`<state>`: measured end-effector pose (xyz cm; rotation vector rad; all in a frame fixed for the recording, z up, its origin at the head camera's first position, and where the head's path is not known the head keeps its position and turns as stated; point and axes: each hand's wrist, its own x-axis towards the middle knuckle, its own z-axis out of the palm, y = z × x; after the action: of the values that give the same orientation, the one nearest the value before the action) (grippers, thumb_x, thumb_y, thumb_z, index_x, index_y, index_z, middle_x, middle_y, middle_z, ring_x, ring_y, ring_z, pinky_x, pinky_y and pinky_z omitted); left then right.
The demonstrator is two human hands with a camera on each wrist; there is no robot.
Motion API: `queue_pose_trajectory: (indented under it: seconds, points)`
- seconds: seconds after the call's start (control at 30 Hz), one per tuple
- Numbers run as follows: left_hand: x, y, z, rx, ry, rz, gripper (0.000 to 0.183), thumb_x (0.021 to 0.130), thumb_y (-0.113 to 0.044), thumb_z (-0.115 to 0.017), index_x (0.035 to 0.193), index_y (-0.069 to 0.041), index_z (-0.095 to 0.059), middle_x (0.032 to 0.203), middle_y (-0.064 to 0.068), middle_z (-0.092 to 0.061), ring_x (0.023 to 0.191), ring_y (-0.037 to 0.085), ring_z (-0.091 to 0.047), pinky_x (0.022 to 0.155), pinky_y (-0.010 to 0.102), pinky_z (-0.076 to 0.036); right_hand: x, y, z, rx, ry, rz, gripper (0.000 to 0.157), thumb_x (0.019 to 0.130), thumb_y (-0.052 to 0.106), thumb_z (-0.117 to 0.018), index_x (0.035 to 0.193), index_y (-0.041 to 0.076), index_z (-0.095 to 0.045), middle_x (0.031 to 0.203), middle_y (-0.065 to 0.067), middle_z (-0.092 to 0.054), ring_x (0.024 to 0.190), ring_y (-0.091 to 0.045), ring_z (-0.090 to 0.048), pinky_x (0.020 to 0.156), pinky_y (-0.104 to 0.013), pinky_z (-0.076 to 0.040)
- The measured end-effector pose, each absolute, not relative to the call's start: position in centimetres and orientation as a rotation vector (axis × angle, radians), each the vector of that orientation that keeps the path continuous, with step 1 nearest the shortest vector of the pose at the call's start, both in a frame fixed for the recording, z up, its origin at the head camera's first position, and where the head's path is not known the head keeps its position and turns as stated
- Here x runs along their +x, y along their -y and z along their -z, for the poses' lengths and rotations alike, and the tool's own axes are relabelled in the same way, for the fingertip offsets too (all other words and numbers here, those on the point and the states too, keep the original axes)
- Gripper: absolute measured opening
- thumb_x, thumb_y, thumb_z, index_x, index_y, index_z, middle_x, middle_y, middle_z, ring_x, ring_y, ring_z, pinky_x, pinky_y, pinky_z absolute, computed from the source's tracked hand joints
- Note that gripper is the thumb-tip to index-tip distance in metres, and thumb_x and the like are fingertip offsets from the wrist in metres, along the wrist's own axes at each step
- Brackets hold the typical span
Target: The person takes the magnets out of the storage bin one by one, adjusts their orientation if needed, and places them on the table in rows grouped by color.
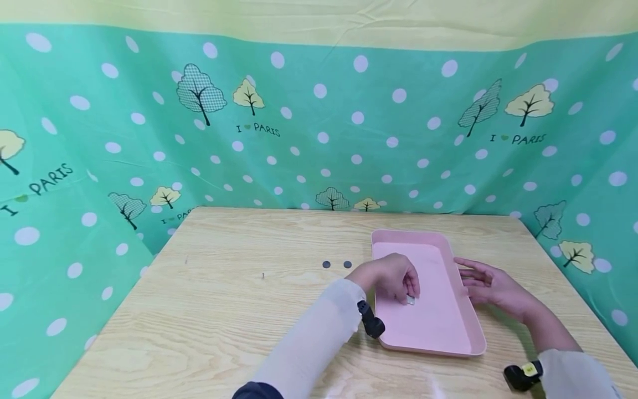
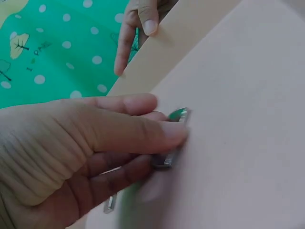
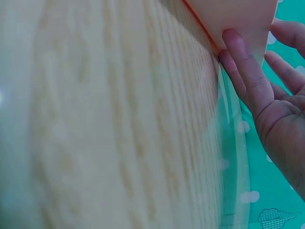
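My left hand [image 1: 396, 277] is inside the pink tray [image 1: 448, 327], over its left part. Its thumb and fingers pinch a small silver metal piece with a ridged edge [image 2: 183, 117], held close to the tray floor; the fingers partly hide it, so its exact kind is unclear. Another small silver piece [image 2: 109, 204] shows below the fingers in the left wrist view. Outside the tray, my right hand [image 1: 495, 285] touches the right wall with extended fingers [image 3: 250, 71]. Two small dark discs [image 1: 326, 264] lie on the table left of the tray.
The wood-grain table [image 1: 224, 310] extends to the left of the tray. A tiny dark mark or bit [image 1: 263, 275] shows on it. A green dotted curtain [image 1: 299, 122] hangs behind the table and along both sides.
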<state>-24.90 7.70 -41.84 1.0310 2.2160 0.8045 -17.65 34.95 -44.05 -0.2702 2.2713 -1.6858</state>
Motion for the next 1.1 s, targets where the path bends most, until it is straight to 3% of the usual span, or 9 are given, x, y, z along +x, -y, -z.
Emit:
queue_pose_trajectory:
  seconds: [0.33, 0.63, 0.83, 1.1]
  points:
    - [-25.42, -7.64, 42.42, 1.092, -2.264, -0.853, 0.027, 0.067, 0.009, -0.084, 0.086, -0.008, -0.073, 0.077, -0.007, -0.068, 0.070, 0.003, -0.060, 0.067, 0.012, -0.050, -17.66, -34.87, 43.94, -0.257, -2.261, 1.685, 0.071, 0.095, 0.008, -0.061, 0.152, -0.002, -0.020, 0.144, -0.037, -0.033, 0.108, -0.001, -0.059, 0.083, -0.037, -0.056]
    - [-25.27, -7.61, 42.34, 1.075, -2.239, -0.799, 0.036, 0.068, 0.019, -0.071, 0.087, -0.011, -0.074, 0.075, -0.005, -0.066, 0.069, 0.003, -0.058, 0.064, 0.013, -0.048, -17.63, -34.87, 43.87, -0.254, -2.271, 1.684, 0.072, 0.094, 0.008, -0.062, 0.152, -0.002, -0.021, 0.144, -0.037, -0.034, 0.108, -0.002, -0.059, 0.083, -0.037, -0.056]
    - [-25.37, -7.62, 42.36, 1.106, -2.280, -0.750, 0.033, 0.069, 0.011, -0.076, 0.090, -0.013, -0.075, 0.078, -0.008, -0.064, 0.073, 0.001, -0.055, 0.068, 0.011, -0.046, -17.61, -34.89, 43.83, -0.260, -2.269, 1.680, 0.072, 0.094, 0.007, -0.062, 0.152, -0.002, -0.020, 0.144, -0.037, -0.033, 0.108, -0.001, -0.059, 0.083, -0.037, -0.056]
    - [-25.08, -7.68, 42.17, 1.063, -2.312, -0.696, 0.028, 0.070, 0.007, -0.078, 0.083, -0.017, -0.074, 0.073, -0.009, -0.061, 0.069, 0.002, -0.053, 0.065, 0.013, -0.044, -17.50, -34.86, 43.83, -0.264, -2.286, 1.661, 0.071, 0.095, 0.009, -0.062, 0.152, -0.001, -0.021, 0.145, -0.037, -0.032, 0.108, 0.000, -0.058, 0.083, -0.037, -0.056]
